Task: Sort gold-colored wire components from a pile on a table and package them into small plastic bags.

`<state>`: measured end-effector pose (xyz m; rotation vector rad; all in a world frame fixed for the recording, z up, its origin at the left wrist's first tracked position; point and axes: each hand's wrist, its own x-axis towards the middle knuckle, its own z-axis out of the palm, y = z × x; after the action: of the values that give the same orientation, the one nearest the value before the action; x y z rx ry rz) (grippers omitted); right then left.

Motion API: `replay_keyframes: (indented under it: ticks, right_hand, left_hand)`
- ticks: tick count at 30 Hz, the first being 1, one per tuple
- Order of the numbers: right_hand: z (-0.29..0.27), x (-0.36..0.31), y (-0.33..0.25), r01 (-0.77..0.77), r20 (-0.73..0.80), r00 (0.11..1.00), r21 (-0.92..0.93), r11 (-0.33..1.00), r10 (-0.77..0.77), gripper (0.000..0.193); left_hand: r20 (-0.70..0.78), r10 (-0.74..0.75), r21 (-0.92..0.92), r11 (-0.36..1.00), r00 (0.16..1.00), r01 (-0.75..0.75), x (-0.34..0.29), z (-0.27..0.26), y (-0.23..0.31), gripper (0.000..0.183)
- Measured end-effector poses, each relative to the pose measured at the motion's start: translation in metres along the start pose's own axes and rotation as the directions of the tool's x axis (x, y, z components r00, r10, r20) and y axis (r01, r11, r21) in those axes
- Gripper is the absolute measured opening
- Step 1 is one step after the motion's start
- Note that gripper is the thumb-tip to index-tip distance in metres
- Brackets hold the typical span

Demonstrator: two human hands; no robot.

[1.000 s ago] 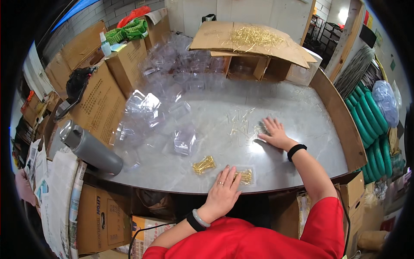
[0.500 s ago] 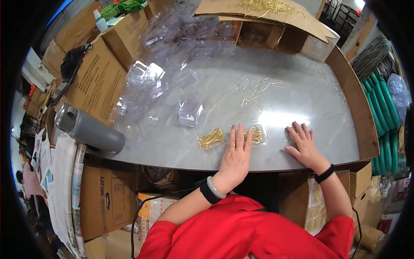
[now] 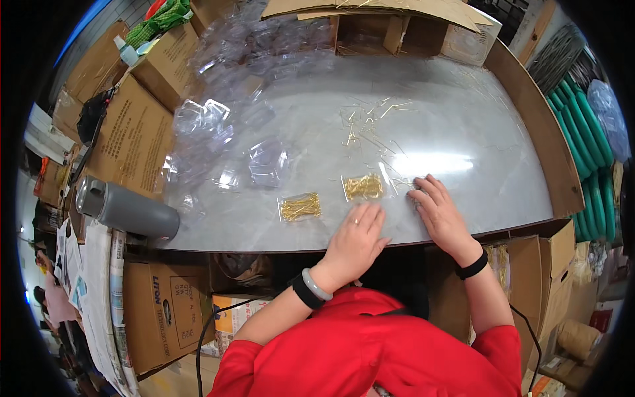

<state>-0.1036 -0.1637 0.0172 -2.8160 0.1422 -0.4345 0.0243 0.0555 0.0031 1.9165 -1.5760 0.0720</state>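
Two small clear bags of gold wire hooks lie on the grey table: a left bag [image 3: 301, 207] and a right bag [image 3: 363, 187], set a little farther back. My left hand [image 3: 357, 238] is just on the near side of the right bag, holding nothing, fingers stretched and slightly blurred, thumb apart. To the right, my right hand [image 3: 440, 215] rests on the tabletop with fingers apart and a little bent. Its fingertips reach some loose hooks [image 3: 400, 180]; whether they touch any is unclear. More loose gold hooks [image 3: 360, 126] are scattered farther back.
Clear plastic bags [image 3: 225, 99] are heaped across the left and far-left tabletop, with one bag [image 3: 268, 162] nearer. A grey bottle [image 3: 135, 208] lies by the left edge. Cardboard compartments [image 3: 390, 36] stand at the back, and a cardboard wall [image 3: 536, 126] borders the right side.
My left hand has come off the right bag and drawn back toward the table's near edge, uncovering it. My right hand has moved left, closer to the bags, fingers more bent. The view has shifted somewhat.
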Motion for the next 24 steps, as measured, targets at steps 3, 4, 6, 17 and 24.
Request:
replay_keyframes:
  ticks: [3, 4, 6, 17, 24]
  right_hand:
    - [-0.003, -0.004, 0.003, 0.045, -0.015, 0.999, 0.014, 0.999, -0.045, 0.045]
    - [-0.003, -0.004, 0.004, 0.051, -0.033, 0.998, 0.014, 0.999, -0.05, 0.048]
    - [0.001, -0.01, -0.008, -0.127, -0.165, 0.978, 0.019, 0.992, 0.129, 0.054]
    - [0.019, 0.012, -0.048, 0.106, 0.0, 0.994, 0.17, 0.98, -0.107, 0.047]
    - [0.028, 0.001, -0.046, -0.048, -0.228, 0.968, 0.261, 0.964, 0.11, 0.042]
  left_hand:
    - [0.031, -0.051, 0.032, 0.998, 0.998, 0.05, 0.016, 0.001, -0.007, 0.058]
    - [0.039, -0.062, 0.042, 0.997, 0.997, 0.06, 0.019, 0.002, -0.01, 0.059]
    - [0.047, -0.082, 0.05, 0.996, 0.996, 0.08, 0.019, 0.0, -0.012, 0.063]
    - [-0.015, -0.123, 0.027, 0.992, 0.992, 0.123, 0.015, 0.003, -0.019, 0.085]
    - [0.07, -0.135, 0.019, 0.991, 0.988, 0.134, 0.009, -0.004, -0.016, 0.077]
